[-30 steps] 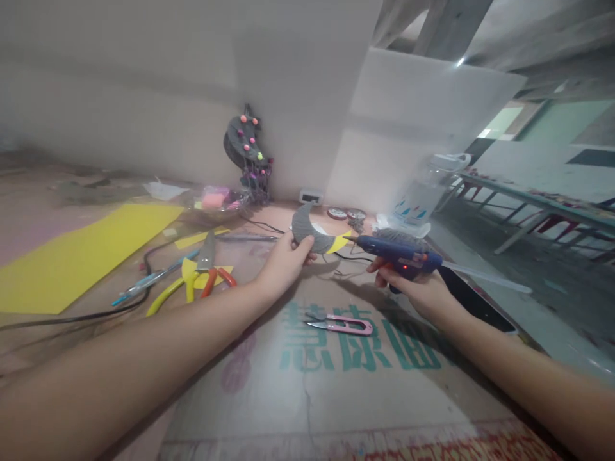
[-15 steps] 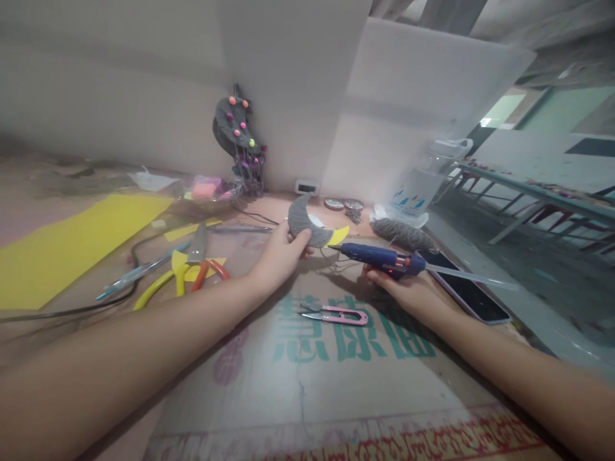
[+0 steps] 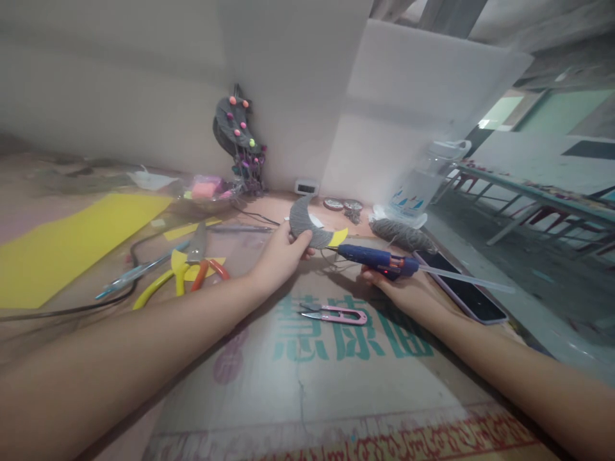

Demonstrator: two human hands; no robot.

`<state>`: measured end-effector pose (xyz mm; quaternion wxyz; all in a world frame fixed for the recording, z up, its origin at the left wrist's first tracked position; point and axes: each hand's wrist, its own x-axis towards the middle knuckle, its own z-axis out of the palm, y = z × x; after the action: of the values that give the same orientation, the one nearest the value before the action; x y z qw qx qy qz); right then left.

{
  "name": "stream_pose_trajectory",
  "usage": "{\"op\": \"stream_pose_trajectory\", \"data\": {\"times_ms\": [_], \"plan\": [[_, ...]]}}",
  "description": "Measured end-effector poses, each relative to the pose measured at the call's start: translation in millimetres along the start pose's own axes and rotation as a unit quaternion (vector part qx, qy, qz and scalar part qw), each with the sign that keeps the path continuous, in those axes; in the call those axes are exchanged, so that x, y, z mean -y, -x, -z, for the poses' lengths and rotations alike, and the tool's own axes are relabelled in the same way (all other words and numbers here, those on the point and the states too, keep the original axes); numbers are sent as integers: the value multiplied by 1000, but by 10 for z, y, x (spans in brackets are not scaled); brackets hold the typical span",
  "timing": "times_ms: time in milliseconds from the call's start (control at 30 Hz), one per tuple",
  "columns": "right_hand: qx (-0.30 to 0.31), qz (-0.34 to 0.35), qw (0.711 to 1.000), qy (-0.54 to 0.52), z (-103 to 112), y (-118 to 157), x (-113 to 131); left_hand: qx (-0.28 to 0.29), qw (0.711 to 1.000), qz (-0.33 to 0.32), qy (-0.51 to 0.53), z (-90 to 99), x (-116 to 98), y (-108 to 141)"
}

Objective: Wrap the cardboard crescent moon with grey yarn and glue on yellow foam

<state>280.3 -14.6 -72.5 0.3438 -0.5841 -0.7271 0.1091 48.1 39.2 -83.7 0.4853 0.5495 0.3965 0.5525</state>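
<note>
Pinched in my left hand [image 3: 293, 246] is a crescent moon [image 3: 302, 221], mostly wound in grey yarn, with a bare yellow tip [image 3: 340, 237] at its right end. My right hand [image 3: 384, 282] is wrapped round the grip of a blue hot glue gun [image 3: 368, 256]; a clear glue stick [image 3: 466, 279] sticks out of its back and a small red light glows on it. The gun's nozzle is at the crescent's lower right edge, where the yarn meets the yellow tip. Below the hands, pink thread snips [image 3: 343, 314] lie on the printed cardboard [image 3: 365, 384].
On the left are scissors [image 3: 196, 246] with yellow and orange handles, a pen [image 3: 139, 272], yellow sheet [image 3: 96, 237] and a black cord. A finished-looking grey moon with pompoms [image 3: 240, 131] leans at the wall. Rightward are grey yarn [image 3: 403, 235], a phone [image 3: 468, 291] and a bottle [image 3: 418, 186].
The glue gun has shifted slightly left, bringing its nozzle closer to the crescent's yarn edge. My left hand and the crescent have barely moved.
</note>
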Motion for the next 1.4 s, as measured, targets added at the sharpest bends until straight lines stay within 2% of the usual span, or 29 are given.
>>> {"op": "stream_pose_trajectory", "data": {"times_ms": [267, 433, 733, 967, 1200, 1400], "plan": [[1, 13, 1000, 12, 12, -11, 15, -2, 1000, 5, 2, 1, 4, -4], [24, 26, 999, 32, 24, -11, 57, 0, 1000, 12, 4, -8, -8, 5], [37, 13, 999, 23, 57, -6, 142, 8, 1000, 11, -3, -7, -5, -7], [7, 26, 1000, 9, -4, -10, 31, 5, 1000, 16, -2, -1, 2, -7], [-6, 6, 1000, 14, 11, -2, 64, -4, 1000, 13, 4, 3, 27, -23], [27, 15, 999, 19, 68, 10, 180, -3, 1000, 9, 4, 13, 35, -24]]}}
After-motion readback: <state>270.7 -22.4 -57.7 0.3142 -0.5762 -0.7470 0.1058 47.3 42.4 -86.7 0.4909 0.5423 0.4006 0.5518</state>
